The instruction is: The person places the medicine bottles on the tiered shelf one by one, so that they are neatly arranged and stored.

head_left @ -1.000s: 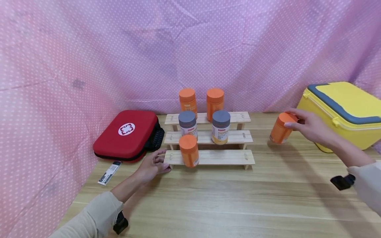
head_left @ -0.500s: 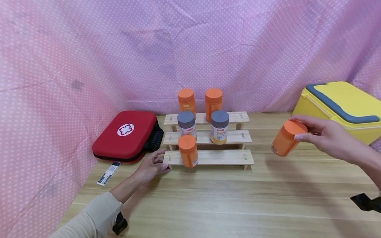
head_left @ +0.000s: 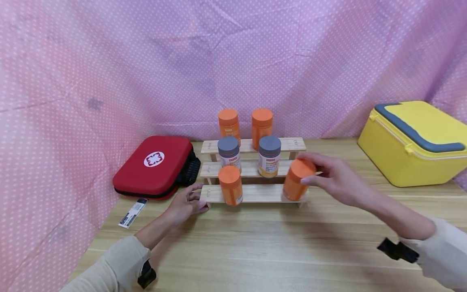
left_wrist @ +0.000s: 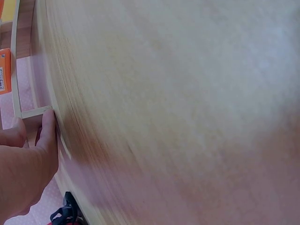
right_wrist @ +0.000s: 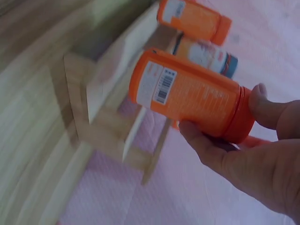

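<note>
My right hand (head_left: pixel 337 180) grips an orange pill bottle (head_left: pixel 296 184) by its cap, thumb and fingers around it. The bottle tilts over the right end of the lowest step of a three-step wooden rack (head_left: pixel 262 194); in the right wrist view its barcode label shows. At the rack's lower left corner, my left hand (head_left: pixel 183 206) holds the end of the bottom step, its fingers around the end leg in the left wrist view. Another orange bottle (head_left: pixel 231 186) stands on that step's left part. Two grey-capped bottles (head_left: pixel 269 157) occupy the middle step, and two orange bottles (head_left: pixel 262 127) the top one.
Left of the rack lies a red first-aid case (head_left: pixel 155 166), with a small white-and-black strip (head_left: pixel 133 213) in front of it. A yellow box (head_left: pixel 412 146) with a grey-edged lid stands at the right. Pink dotted cloth (head_left: pixel 255 61) hangs behind the wooden table (head_left: pixel 255 251).
My right hand has carried the orange bottle from beside the yellow box leftward to the rack's lowest step. My left hand has stayed at the rack's corner.
</note>
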Action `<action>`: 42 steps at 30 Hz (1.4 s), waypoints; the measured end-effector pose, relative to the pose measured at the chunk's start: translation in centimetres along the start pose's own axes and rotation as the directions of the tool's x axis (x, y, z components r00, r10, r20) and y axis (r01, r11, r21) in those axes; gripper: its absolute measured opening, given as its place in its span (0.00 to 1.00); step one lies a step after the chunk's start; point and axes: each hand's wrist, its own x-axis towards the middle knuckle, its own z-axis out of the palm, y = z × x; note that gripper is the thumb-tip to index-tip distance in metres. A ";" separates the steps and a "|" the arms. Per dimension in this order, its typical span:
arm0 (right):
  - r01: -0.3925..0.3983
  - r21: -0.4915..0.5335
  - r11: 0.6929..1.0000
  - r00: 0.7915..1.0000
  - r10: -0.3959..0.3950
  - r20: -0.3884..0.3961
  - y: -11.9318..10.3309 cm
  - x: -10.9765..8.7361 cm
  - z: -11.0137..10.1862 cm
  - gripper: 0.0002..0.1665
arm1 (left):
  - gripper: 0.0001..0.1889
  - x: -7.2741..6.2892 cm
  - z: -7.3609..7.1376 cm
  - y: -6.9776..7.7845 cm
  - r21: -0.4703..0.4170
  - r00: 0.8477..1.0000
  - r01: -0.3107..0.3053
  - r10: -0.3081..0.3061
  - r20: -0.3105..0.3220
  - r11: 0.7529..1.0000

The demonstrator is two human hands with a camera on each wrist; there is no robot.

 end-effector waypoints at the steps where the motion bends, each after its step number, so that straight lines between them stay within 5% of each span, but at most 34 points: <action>1: -0.002 0.014 1.000 1.000 0.002 0.007 -0.2 0.4 0.6 0.29 | 0.32 0.0 0.0 0.0 0.001 1.000 -0.002 0.002 0.000 1.000; 11: -0.031 0.073 0.997 0.999 0.029 0.028 -0.6 2.4 4.7 0.31 | 0.31 0.1 0.1 -0.1 -0.001 1.000 -0.014 0.014 0.019 1.000; 21: -0.079 0.034 0.996 0.997 0.079 0.004 -0.6 2.4 5.3 0.34 | 0.31 0.1 0.1 0.1 0.003 1.000 -0.012 0.012 0.014 1.000; 27: -0.044 0.062 0.997 0.997 0.047 -0.054 -0.5 2.0 5.5 0.36 | 0.31 0.2 0.1 0.0 0.006 1.000 -0.005 0.005 0.022 1.000; 36: -0.044 -0.113 0.993 0.986 0.025 -0.168 -0.3 -0.6 2.4 0.36 | 0.31 0.1 0.1 0.0 0.003 1.000 -0.001 0.001 0.017 1.000; 42: -0.099 -0.226 0.969 0.960 0.034 -0.278 2.6 -3.3 -0.9 0.32 | 0.31 0.2 0.1 0.0 0.005 1.000 0.000 0.000 0.013 1.000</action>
